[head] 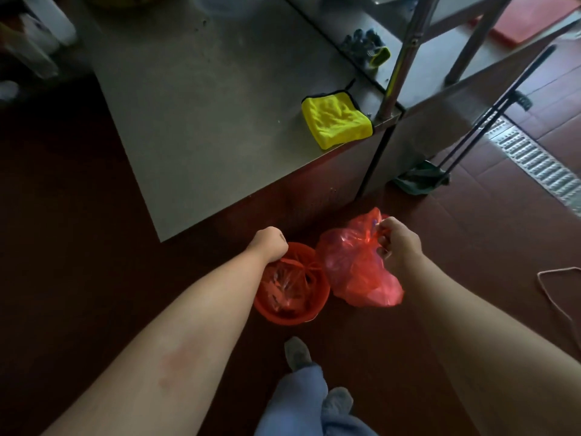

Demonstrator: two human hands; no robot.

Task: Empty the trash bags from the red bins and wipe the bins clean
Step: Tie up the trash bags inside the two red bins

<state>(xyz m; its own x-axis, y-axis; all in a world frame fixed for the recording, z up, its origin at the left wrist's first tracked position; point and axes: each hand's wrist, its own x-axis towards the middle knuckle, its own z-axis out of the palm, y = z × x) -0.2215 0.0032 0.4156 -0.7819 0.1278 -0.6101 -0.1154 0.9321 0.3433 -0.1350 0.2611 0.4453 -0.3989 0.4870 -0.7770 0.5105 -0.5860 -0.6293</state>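
A round red bin [290, 313] stands on the dark red floor below the table corner. Inside it sits a tied red trash bag [287, 286] with rubbish in it. My left hand [270, 242] is at the bin's far rim with curled fingers, gripping the bag's top; the fingertips are hidden. To the right, a second red trash bag [355, 272] hangs full. My right hand [397, 239] pinches its gathered top. A folded yellow cloth [334, 119] lies on the steel table near its right corner.
The steel table [204, 121] fills the upper middle, its front corner just above the bin. A metal rack leg [397, 58] rises at its right. A dark dustpan with long handles [421, 177] leans right of the table. A floor drain grate [534, 155] runs further right. My feet [317, 379] are below.
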